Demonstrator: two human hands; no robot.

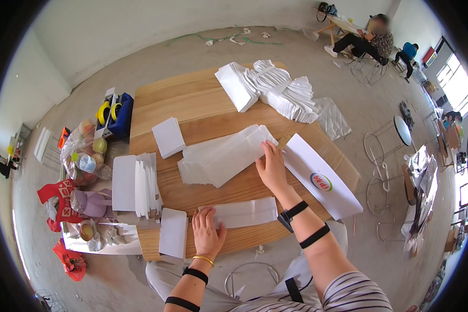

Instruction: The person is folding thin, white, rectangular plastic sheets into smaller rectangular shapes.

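A single clear plastic sleeve (247, 212) lies flat near the table's front edge. My left hand (208, 234) rests on its left end, fingers stretched out and apart. Beyond it is a fanned stack of translucent plastic sleeves (213, 158). My right hand (271, 165) reaches to that stack's right end, its spread fingertips touching the top sleeves. Left of my left hand lies a small pile of white cards (172, 234). A long white sheet with a colored oval logo (307, 169) is right of my right hand.
White folded packets (283, 91) lie at the table's back. More white cards (169, 138) and a stack of white pieces (135, 184) are on the left. A blue tape dispenser (120, 115) and bagged items (86, 156) stand beyond the left edge. Stools (402, 130) are on the right.
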